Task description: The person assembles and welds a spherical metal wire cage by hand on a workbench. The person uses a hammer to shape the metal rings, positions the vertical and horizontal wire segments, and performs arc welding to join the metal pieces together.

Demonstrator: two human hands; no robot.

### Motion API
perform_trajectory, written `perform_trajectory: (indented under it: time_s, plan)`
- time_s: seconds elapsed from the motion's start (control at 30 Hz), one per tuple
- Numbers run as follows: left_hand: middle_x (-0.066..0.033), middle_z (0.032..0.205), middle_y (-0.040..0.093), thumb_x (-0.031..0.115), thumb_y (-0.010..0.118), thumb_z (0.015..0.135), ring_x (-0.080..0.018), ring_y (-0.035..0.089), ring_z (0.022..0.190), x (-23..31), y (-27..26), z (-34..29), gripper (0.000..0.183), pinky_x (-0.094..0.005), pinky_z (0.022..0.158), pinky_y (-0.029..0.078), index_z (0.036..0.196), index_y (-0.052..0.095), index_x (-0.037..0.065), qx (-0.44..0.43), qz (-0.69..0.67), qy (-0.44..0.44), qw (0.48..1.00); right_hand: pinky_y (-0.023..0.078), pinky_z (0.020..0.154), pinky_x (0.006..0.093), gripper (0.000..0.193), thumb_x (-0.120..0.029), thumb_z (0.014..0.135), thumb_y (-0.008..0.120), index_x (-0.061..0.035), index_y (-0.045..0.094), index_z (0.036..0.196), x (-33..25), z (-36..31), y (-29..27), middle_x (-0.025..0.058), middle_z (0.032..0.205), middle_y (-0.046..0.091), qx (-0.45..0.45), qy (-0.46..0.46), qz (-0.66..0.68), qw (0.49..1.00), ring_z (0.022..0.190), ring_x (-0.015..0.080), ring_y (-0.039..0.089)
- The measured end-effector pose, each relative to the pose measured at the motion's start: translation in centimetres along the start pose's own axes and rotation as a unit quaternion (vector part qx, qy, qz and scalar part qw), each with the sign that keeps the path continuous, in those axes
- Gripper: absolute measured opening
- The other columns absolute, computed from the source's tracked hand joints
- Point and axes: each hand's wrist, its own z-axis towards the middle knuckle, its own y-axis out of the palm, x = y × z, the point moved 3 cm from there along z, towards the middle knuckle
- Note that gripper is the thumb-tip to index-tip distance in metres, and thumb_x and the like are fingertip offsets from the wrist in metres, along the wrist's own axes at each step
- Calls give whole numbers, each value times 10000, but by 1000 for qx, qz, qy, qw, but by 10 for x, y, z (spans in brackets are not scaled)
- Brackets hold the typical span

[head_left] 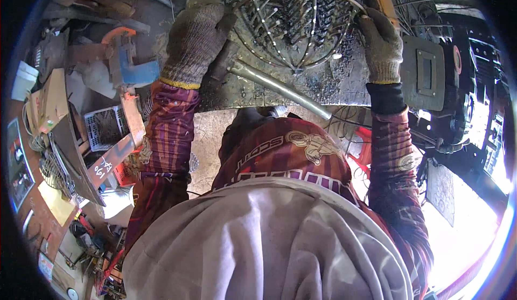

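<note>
A round, dome-like wire frame (pixel 297 65) of bent metal rods, with pale spots at its joints, rests on a dark, worn workbench (pixel 344 87). My left hand (pixel 196 41), in a grey knit glove, grips its left rim; the fingertips are dark and partly hidden. On the opposite side my right hand (pixel 381 47), gloved too, closes around the rim. Beneath and inside the rods stand many short, dark metal spikes or rods. A hammer (pixel 280 88) with a shiny tube handle lies at the bench's near edge, its dark head beside my left wrist.
A blue and orange clamp-like tool (pixel 134 71) stands at left, near a white plastic crate (pixel 105 127) and cardboard (pixel 51 100). A grey welding mask (pixel 425 74) is right of my right hand, with dark machinery beyond. Something red (pixel 362 149) lies below the bench.
</note>
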Motion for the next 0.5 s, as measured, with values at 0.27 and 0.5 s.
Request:
perform_trajectory:
  time_s: [0.27, 0.5]
  plan:
    - [-182, 993, 712, 143, 694, 849, -384, 684, 929, -9, 7, -3, 248, -441, 826, 544, 1083, 720, 66, -12, -14, -12, 1000, 536, 890, 263, 265, -117, 954, 701, -21, 724, 1200, 1, -1, 7, 73, 1112, 745, -11, 37, 42, 998, 988, 135, 683]
    - [-167, 926, 716, 315, 699, 896, -378, 688, 869, -4, -3, -3, 246, -469, 758, 548, 1000, 740, 96, 35, -19, 4, 999, 543, 896, 276, 260, -97, 958, 697, -1, 708, 1200, 4, -4, 14, 96, 1101, 742, -21, 55, 98, 993, 986, 151, 685]
